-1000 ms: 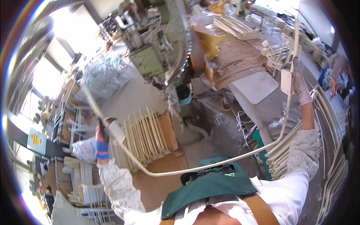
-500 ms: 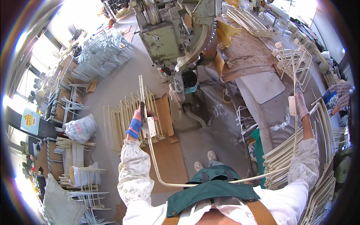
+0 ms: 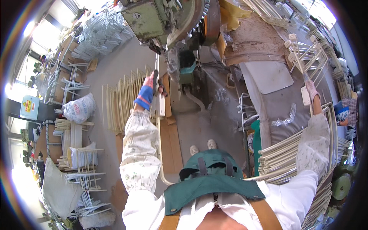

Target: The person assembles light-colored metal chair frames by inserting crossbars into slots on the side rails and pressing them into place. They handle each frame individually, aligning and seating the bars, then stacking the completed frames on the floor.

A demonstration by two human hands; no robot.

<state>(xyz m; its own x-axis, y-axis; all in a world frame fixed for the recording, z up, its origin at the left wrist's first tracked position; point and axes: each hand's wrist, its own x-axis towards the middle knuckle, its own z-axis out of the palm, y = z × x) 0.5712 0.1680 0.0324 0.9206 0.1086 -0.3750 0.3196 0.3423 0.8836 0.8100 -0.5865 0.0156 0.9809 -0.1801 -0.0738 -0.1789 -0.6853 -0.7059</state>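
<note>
A long U-shaped frame of cream metal tube (image 3: 158,138) spans the front of my body, its bend partly hidden behind my green apron. My left hand (image 3: 150,87), in a glove with a blue cuff, is closed round one leg just above a white plate (image 3: 162,105) with holes. That leg's end reaches under the head of a green machine (image 3: 145,21). On the far right my gloved right hand (image 3: 312,90) is closed round the other leg, beside a second white plate (image 3: 305,96).
Cream tube frames stand in a row (image 3: 120,101) on the left, and more lie stacked (image 3: 281,161) by my right arm. A cardboard-topped bench (image 3: 255,40) is beyond. A white sack (image 3: 79,108) sits at left. Part of another person (image 3: 349,111) shows at far right.
I have come closer to the machine with the tube frame. Its left leg has moved forward, with its end now at the machine head. Both hands keep their grip.
</note>
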